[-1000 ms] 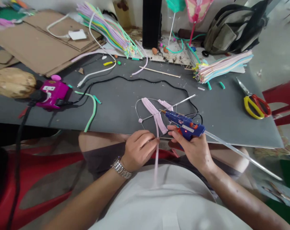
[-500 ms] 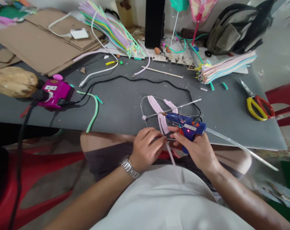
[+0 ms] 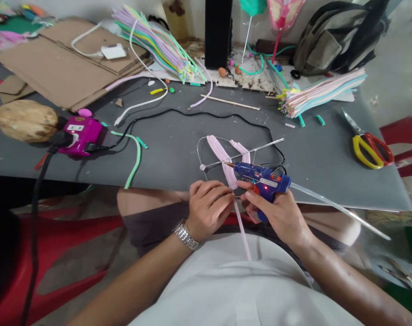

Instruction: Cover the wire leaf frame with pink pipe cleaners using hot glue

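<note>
Near edge of the grey work table (image 3: 165, 167), centre of frame: a looped wire frame (image 3: 198, 151) lies flat on the tabletop, crossed by a straight metal rod (image 3: 253, 149). A pink strip (image 3: 222, 156) runs across the loop, and its free end hangs past the table edge over the person's lap. A second, shorter pink piece (image 3: 241, 151) sits on the frame's far side. Left hand (image 3: 207, 210), fingers curled, closed on the pink strip at the table edge; a metal wristwatch (image 3: 186, 234) sits on that wrist. Right hand (image 3: 277, 213) closed around the handle of a blue hot glue gun (image 3: 260, 176), nozzle pointing left, its tip just beside the pink strip, red lamp lit. A long clear glue stick (image 3: 338, 208) extends from the gun's rear, out past the table edge. Yellow-and-red scissors (image 3: 370, 151) lie at right. A magenta device (image 3: 81, 136) sits at left, with a black cord (image 3: 192, 113) looping behind the frame.
</note>
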`<state>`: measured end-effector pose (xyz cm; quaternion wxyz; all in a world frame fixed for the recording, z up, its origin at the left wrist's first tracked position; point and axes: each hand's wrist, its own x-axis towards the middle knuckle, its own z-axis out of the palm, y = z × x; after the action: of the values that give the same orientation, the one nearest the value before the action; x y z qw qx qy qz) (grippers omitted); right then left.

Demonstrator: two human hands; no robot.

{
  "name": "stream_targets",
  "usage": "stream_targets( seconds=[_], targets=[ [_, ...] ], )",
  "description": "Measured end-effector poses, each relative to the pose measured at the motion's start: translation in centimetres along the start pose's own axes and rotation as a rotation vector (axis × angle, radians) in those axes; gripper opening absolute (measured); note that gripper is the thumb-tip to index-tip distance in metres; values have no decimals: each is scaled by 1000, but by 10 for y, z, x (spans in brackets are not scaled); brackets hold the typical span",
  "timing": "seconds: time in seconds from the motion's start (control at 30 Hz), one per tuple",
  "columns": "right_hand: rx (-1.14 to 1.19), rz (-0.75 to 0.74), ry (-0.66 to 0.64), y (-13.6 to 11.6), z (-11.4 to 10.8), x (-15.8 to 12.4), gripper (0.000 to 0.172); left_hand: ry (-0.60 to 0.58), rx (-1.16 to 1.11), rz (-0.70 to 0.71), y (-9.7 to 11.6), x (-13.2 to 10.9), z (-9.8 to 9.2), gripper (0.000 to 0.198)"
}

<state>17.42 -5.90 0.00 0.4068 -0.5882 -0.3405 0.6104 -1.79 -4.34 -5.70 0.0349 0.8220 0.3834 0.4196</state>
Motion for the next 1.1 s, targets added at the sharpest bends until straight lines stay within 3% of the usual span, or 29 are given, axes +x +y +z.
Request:
stream_targets(
  seconds=[0.4,0.57,0.67,0.83,1.0,1.1],
  targets=[
    [-49,-29,-7,-2,1,1,46,-50,-55,-2,-4,-3,6,12],
    [-74,-60,-3,-7,-11,-3,45,-40,-58,51,-9,-8,7,18],
    [-220,-87,44,-13,-28,-10,44,-54,-49,71,-10,-8,6,20],
    [-654,-112,73,-22,-50,-24,41,-72,-55,94,-12,-9,3,22],
    [-855,-182,44,-23,-49,-27,31,-156,-66,107,-14,-10,-1,23],
    [-880,-211,19,-15,-48,-24,29,-148,-80,121,-15,-9,-3,23]
  ],
)
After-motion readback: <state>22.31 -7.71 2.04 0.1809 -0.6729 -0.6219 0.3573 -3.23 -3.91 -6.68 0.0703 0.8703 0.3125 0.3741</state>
